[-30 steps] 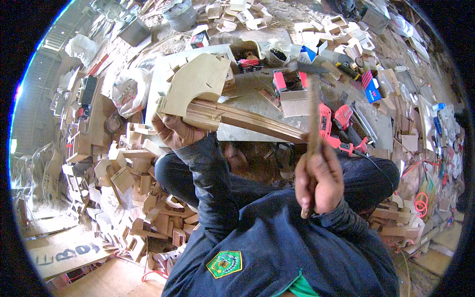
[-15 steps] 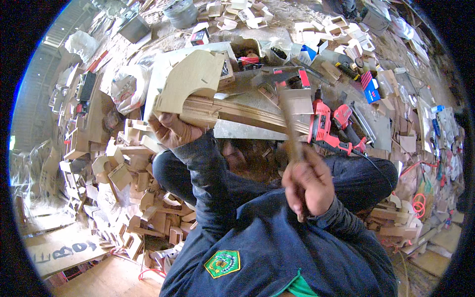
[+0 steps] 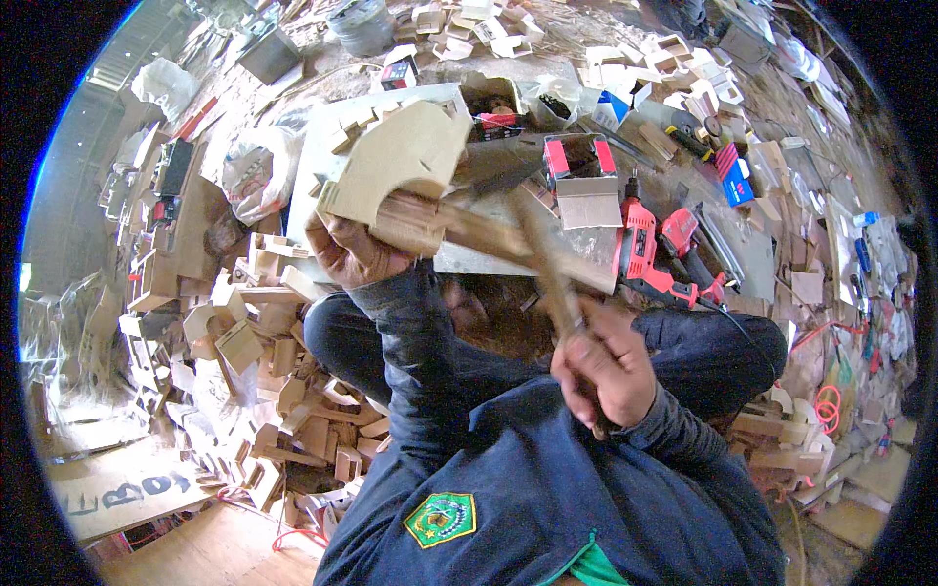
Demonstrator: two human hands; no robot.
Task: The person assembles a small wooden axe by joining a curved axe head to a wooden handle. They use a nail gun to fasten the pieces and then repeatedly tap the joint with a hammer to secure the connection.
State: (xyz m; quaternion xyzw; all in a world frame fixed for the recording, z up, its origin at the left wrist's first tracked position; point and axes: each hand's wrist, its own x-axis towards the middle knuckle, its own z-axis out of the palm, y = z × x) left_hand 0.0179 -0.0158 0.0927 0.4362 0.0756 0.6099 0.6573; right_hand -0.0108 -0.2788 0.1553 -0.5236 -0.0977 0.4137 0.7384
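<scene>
Seemingly raised over the grey worktop (image 3: 592,244), a curved wooden piece (image 3: 403,151) sits gripped in the left hand (image 3: 354,251); a hammer-like tool (image 3: 545,264), head blurred, is clasped in the right hand (image 3: 611,369). Misjudged aim could bruise the left hand; a slack hold could let the piece twist.

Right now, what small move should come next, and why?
I'd probably brace the curved wooden piece firmly with the left grip before any strike: the right grip holds a wooden-handled tool, blurred, its upper end appearing close to that piece.
</scene>
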